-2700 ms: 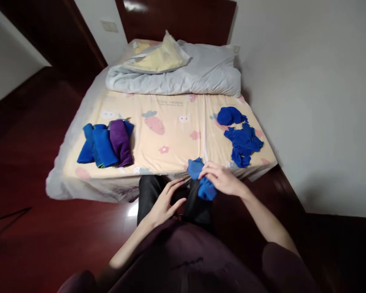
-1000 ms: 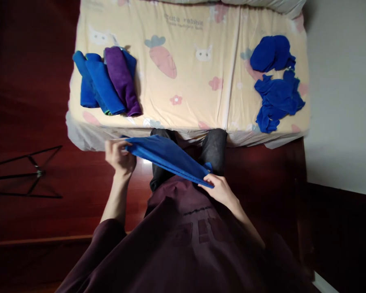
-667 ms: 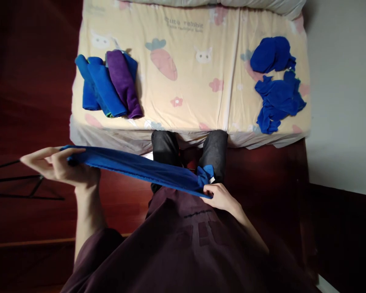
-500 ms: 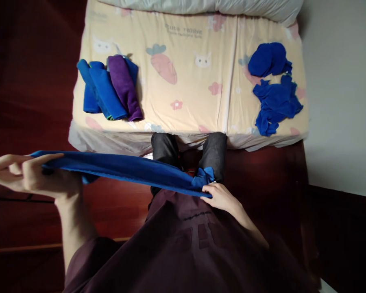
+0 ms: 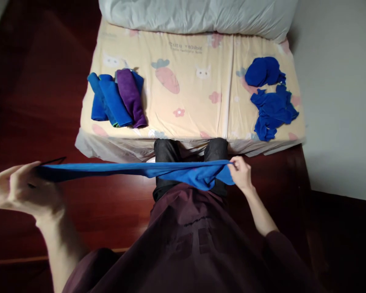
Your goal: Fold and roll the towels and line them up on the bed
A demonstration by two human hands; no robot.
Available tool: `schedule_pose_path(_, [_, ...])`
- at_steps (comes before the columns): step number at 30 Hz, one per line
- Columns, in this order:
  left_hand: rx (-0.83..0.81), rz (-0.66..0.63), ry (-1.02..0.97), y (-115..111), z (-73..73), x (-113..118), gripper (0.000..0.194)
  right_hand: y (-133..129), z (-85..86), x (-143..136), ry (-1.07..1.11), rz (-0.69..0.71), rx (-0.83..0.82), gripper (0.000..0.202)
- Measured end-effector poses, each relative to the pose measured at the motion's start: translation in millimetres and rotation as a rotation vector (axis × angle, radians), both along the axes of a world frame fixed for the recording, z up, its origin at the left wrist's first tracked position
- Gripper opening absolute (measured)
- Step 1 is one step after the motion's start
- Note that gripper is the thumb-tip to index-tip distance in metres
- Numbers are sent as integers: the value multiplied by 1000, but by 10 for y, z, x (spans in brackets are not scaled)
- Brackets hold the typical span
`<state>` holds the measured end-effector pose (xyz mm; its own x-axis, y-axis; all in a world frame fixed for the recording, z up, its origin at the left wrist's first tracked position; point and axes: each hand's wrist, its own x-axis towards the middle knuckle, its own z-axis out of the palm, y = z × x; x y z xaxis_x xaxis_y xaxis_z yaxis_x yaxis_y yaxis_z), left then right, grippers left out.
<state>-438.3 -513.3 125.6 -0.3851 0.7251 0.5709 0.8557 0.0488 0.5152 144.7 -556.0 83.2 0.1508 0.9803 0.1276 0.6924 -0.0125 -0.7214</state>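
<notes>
A blue cloth towel (image 5: 134,167) is stretched sideways in front of my body, above my knees. At the far left, my left hand (image 5: 27,187) is closed on one end of it; part of the fingers is dark and blurred. My right hand (image 5: 241,173) pinches the other end at a top corner. The towel's upper edge runs taut and nearly straight between my hands, while loose folds hang near the right one. Both hands are in front of the bed, clear of its surface.
Rolled blue towels (image 5: 114,101) and a purple one (image 5: 130,97) lie at the left of the bed (image 5: 183,126). Crumpled blue cloths (image 5: 274,108) lie at its right. A pale quilt (image 5: 198,16) covers the back, and a wall (image 5: 338,101) stands to the right.
My right hand has moved up and to the right, drawing the towel's edge straight. My left hand has shifted slightly left and down. The view has tilted so more of the quilt shows.
</notes>
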Motion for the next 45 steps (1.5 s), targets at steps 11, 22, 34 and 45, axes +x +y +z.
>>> schedule_pose_path(11, [-51,-501,205,-105,188,295,17,346,960,1066,-291,232,88,16])
schedule_pose_path(22, [-67,-296,283,-23,255,295,24,132,902,1324,-433,78,-83,25])
schedule_pose_path(34, [-252,-323,65,142,300,453,26,41,889,1767,-604,30,-63,23])
schedule_pose_path(45, [-310,-359,-209,2374,359,1237,22,2146,1049,1849,-307,-169,45,7])
